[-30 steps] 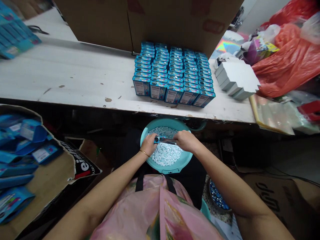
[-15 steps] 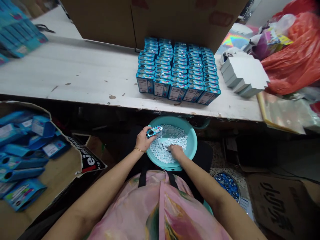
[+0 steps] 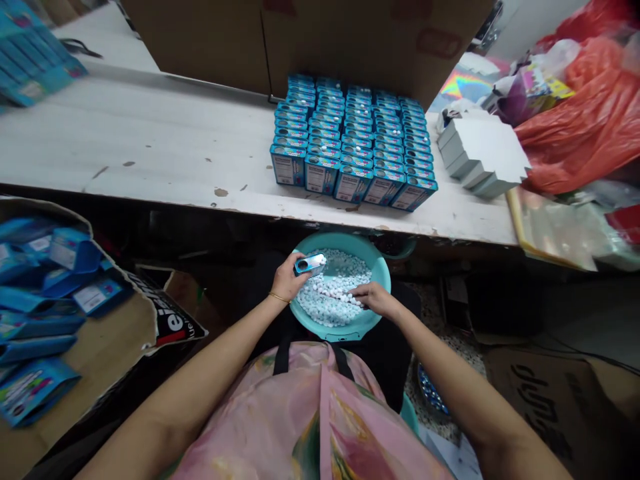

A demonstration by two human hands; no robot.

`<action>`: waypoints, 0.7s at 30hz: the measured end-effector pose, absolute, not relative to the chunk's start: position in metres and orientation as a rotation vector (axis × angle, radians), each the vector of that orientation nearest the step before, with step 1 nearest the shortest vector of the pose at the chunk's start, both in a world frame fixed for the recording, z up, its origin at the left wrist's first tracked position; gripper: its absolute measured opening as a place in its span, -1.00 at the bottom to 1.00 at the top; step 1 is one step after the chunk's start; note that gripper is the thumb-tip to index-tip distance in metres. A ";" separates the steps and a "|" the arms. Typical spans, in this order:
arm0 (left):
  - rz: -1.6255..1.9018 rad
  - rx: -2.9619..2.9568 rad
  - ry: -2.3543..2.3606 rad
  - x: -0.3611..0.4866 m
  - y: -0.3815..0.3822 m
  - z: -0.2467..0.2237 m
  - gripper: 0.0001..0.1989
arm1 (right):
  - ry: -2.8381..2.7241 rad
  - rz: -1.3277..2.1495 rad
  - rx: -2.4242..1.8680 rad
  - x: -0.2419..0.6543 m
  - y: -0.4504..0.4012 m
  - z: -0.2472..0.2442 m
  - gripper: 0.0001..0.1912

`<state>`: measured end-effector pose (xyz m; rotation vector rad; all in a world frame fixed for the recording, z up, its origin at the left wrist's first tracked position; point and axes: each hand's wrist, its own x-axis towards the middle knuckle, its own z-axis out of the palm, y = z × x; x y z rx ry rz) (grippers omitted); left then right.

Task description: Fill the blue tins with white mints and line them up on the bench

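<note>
Over the basin (image 3: 381,293)'s left side, the left hand (image 3: 287,279) pinches a small blue box (image 3: 310,265) tilted, perhaps keeping its opening reachable; just right of it, the right hand (image 3: 376,298), palm low, dips curled fingers among white pellets (image 3: 333,310); what they grip is unclear.

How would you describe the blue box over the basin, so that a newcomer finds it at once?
Just below the white table, find the teal basin of white pellets. Over its left side, the left hand holds a blue box with a dark oval spot. Other blue boxes stand on the table or lie in the open carton; only this one is held.
</note>
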<state>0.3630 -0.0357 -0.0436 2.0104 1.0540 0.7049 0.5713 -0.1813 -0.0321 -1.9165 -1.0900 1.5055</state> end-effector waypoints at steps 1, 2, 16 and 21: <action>0.694 2.033 1.039 0.364 -0.037 -0.045 -0.64 | -1.115 1.492 -1.904 0.573 -0.180 -0.018 -0.65; 0.681 2.064 1.018 0.366 -0.039 -0.046 -0.64 | -1.174 1.463 -1.906 0.575 -0.178 -0.005 -0.66; 0.581 2.289 0.901 0.372 -0.050 -0.052 -0.62 | -2.145 0.727 -2.507 0.534 -0.131 0.090 -0.71; 0.624 2.204 0.970 0.365 -0.048 -0.048 -0.63 | -1.969 0.635 -2.348 0.576 -0.157 0.062 -0.66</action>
